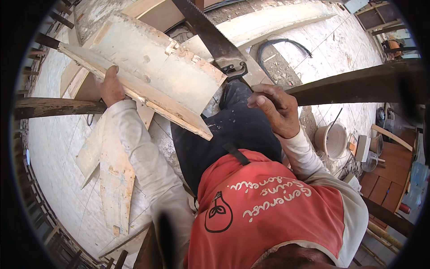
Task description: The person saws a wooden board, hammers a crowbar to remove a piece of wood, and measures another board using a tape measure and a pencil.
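My left hand (112, 86) is closed on the long edge of a pale wooden board piece (134, 92), two panels that meet at an angle, with chipped, splintered edges. The near corner of this piece reaches over my dark trousers. My right hand (278, 107) is raised above my right thigh, its fingers loosely bent, the thumb apart from them and nothing visible in it. Just beyond that hand lies a handsaw (210, 33), its dark handle beside my knee and its toothed blade pointing away to the upper left.
Loose boards (117, 179) lie on the tiled floor at left, and a long pale plank (268, 22) lies ahead. A coil of black cable (286, 41) sits beyond my right hand. At right are a dark wooden beam (358, 84) and a whitish bucket (332, 140).
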Tool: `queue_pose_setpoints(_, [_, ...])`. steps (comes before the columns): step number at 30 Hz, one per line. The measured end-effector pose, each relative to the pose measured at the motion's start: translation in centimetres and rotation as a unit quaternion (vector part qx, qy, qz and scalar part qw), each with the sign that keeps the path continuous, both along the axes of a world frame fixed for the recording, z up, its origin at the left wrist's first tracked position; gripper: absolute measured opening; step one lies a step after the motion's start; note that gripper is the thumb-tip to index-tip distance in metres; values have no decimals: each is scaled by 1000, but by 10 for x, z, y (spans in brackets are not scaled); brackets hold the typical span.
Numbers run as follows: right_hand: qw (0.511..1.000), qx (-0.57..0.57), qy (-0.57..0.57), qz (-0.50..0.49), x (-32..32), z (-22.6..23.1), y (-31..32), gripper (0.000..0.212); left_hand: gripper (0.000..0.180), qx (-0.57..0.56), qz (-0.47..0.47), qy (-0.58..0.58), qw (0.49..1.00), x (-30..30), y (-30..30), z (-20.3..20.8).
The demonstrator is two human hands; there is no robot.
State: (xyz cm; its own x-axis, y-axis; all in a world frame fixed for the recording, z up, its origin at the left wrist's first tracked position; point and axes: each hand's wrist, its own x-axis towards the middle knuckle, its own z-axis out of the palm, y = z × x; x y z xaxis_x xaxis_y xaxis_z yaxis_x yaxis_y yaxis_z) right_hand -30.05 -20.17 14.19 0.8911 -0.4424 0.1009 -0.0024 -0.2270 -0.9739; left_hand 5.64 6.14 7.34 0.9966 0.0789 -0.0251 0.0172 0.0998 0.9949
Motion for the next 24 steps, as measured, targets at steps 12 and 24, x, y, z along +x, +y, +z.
queue_pose_setpoints(12, [919, 9, 306, -248, -165, -236, -38, 35, 41, 30, -31, 105, 993, 24, 41, -4])
queue_pose_setpoints(24, [864, -150, 330, -348, -201, -243, -49, 33, 64, 140, -50, 132, 980, 37, 46, 15])
